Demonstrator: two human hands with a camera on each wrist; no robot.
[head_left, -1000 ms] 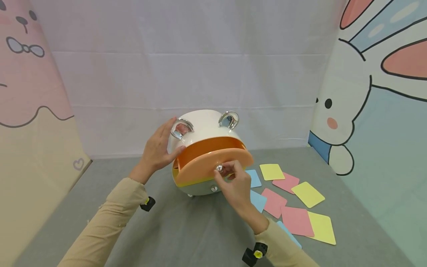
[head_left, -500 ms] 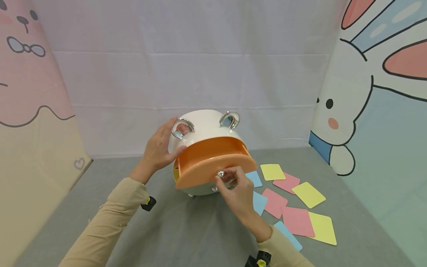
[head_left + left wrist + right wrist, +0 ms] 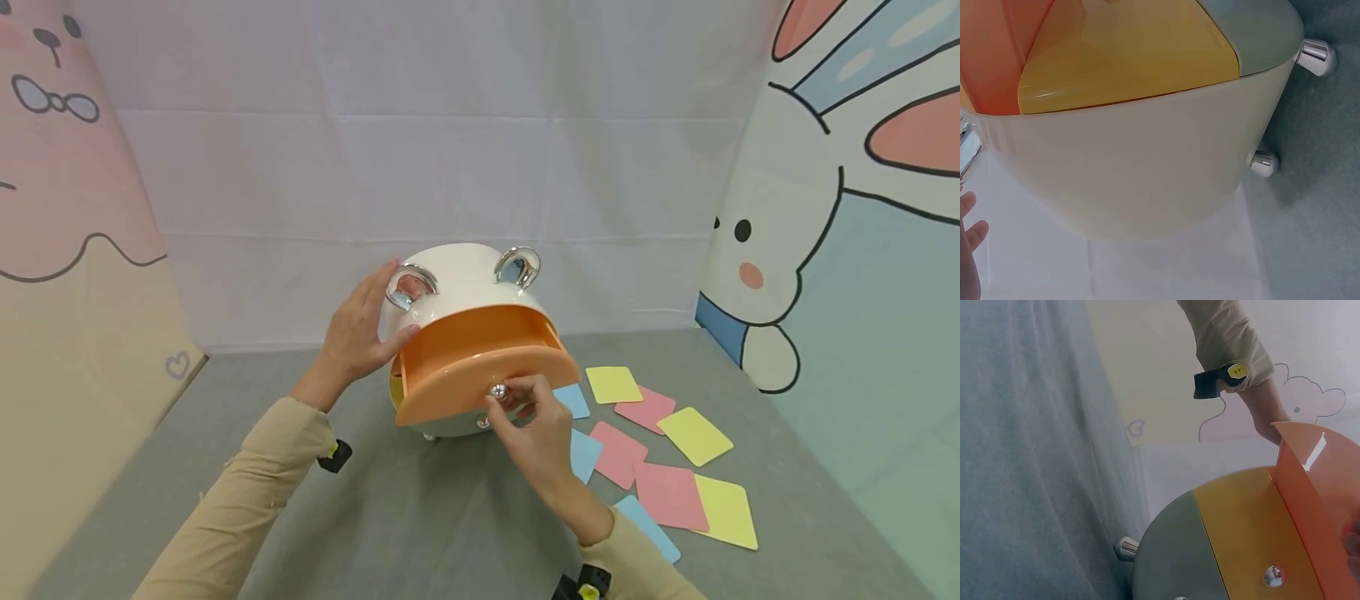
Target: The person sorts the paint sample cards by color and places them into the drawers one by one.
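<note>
A rounded white drawer box [image 3: 457, 279] with two silver ears stands on the grey table. Its top orange drawer [image 3: 442, 390] is pulled out, with its inside visible and nothing seen in it. Thumb and forefinger of my right hand [image 3: 538, 437] pinch the silver knob [image 3: 498, 390] on that drawer's front. My left hand [image 3: 358, 332] rests against the box's left side, fingers extended beside the ear, thumb at the front edge. Below, a yellow drawer [image 3: 1241, 537] and a grey-green drawer [image 3: 1175, 553] sit closed in the right wrist view.
Several yellow, pink and blue square paper cards lie to the right of the box, among them a pink card [image 3: 670, 497] and a yellow card [image 3: 695, 437]. A white cloth backdrop [image 3: 465, 167] hangs behind, with printed side panels.
The orange drawer has slid further out toward me, the right hand moving with its knob, mostly in the first half second. The left hand stays on the box.
</note>
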